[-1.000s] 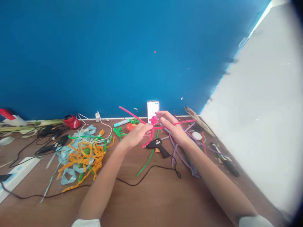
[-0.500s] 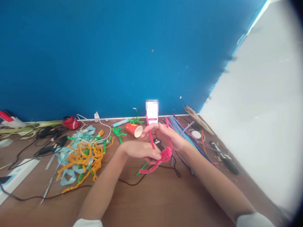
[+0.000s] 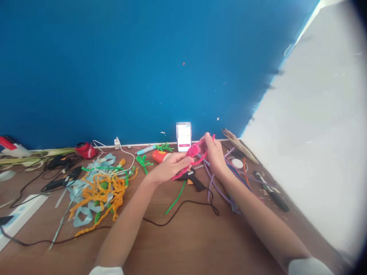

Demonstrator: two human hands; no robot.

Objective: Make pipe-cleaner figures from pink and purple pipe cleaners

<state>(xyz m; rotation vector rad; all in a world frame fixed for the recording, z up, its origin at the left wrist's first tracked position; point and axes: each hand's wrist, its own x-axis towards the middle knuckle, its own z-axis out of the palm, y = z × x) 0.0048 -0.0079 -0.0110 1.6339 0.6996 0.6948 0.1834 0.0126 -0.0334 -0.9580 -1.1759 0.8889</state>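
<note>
A pink fuzzy pipe cleaner (image 3: 194, 150), coiled into a small lump with loose strands, is held up between both hands above the table. My left hand (image 3: 173, 167) pinches it at the lump, with one twisted end trailing below the fingers. On the other side, my right hand (image 3: 214, 152) has its fingers closed on the pink strands, one tip poking out above the thumb. Beneath the hands lies a black glue gun (image 3: 196, 181) with its cord, beside a straight green pipe cleaner (image 3: 176, 198).
A lit phone (image 3: 184, 137) leans against the blue wall. Left are a red paper cup (image 3: 159, 156), small green pipe-cleaner figures (image 3: 144, 163), tangled orange pipe cleaners (image 3: 110, 187) and a white power strip (image 3: 21, 217). Purple strands (image 3: 210, 187) and a black-handled tool (image 3: 275, 198) lie right.
My right hand has turned and closed on the pink strands, which stood up loose before. Both hands and the pink lump have risen slightly, uncovering more of the glue gun.
</note>
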